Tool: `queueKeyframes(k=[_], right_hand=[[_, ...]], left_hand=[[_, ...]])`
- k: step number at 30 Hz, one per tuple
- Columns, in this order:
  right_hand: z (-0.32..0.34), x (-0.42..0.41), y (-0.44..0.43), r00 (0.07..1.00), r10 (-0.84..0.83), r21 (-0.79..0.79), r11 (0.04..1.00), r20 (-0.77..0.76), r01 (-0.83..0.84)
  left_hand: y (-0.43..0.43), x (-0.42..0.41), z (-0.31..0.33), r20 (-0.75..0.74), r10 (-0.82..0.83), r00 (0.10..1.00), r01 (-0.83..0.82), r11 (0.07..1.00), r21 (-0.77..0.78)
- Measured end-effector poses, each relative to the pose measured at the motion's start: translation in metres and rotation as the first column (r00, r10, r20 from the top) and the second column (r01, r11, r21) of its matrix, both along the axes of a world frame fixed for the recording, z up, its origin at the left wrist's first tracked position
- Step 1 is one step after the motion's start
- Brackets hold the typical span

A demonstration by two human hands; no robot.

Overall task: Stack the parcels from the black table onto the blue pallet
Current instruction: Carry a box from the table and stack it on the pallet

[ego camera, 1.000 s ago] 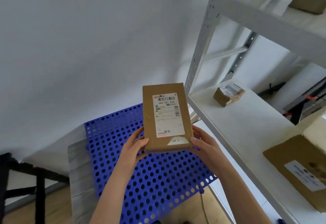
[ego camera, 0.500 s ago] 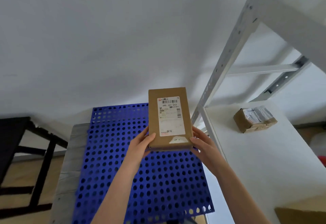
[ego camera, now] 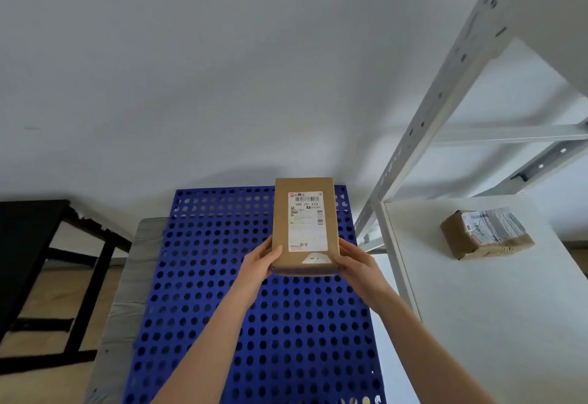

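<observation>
A flat brown cardboard parcel with a white shipping label is held over the far right part of the blue perforated pallet. My left hand grips its near left corner and my right hand grips its near right corner. I cannot tell whether the parcel's far end touches the pallet. The black table stands at the left edge, and only its corner and legs show.
A white metal shelving unit stands right of the pallet, its upright post close to the parcel. A small taped brown box sits on its shelf. The white wall lies just behind the pallet. A grey board lies under the pallet.
The view has swung left and squared up on the pallet. Both hands have carried the parcel farther out and lower, toward the pallet's far right corner.
</observation>
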State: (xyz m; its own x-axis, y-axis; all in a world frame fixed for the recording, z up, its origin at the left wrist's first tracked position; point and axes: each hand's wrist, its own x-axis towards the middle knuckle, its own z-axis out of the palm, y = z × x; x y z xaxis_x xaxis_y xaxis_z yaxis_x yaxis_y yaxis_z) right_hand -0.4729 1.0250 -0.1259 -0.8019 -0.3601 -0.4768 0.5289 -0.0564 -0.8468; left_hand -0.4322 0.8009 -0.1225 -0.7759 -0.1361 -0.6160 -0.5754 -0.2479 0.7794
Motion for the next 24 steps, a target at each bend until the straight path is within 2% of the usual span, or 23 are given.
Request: queueKeyframes(k=[4,11,16,24], right_hand=[[-0.011,-0.007,-0.001,0.999,0.031,0.022,0.999,0.015,-0.032],[-0.025,-0.011,-0.008,0.999,-0.031,0.044,0.999,0.035,0.03],[-0.027,-0.022,-0.012,0.994,-0.104,0.07,0.992,0.045,0.101],[-0.033,-0.03,-0.007,0.996,-0.087,0.133,0.987,0.009,0.085]], left_hand=[[-0.001,-0.007,-0.016,-0.021,0.009,1.0,-0.011,0.996,-0.093],[0.001,-0.017,-0.032,-0.041,0.03,0.999,-0.037,0.984,-0.172],[0.001,-0.025,-0.035,-0.022,0.019,1.0,-0.022,0.984,-0.179],[0.003,-0.032,-0.033,0.003,-0.044,0.999,0.044,0.979,-0.2]])
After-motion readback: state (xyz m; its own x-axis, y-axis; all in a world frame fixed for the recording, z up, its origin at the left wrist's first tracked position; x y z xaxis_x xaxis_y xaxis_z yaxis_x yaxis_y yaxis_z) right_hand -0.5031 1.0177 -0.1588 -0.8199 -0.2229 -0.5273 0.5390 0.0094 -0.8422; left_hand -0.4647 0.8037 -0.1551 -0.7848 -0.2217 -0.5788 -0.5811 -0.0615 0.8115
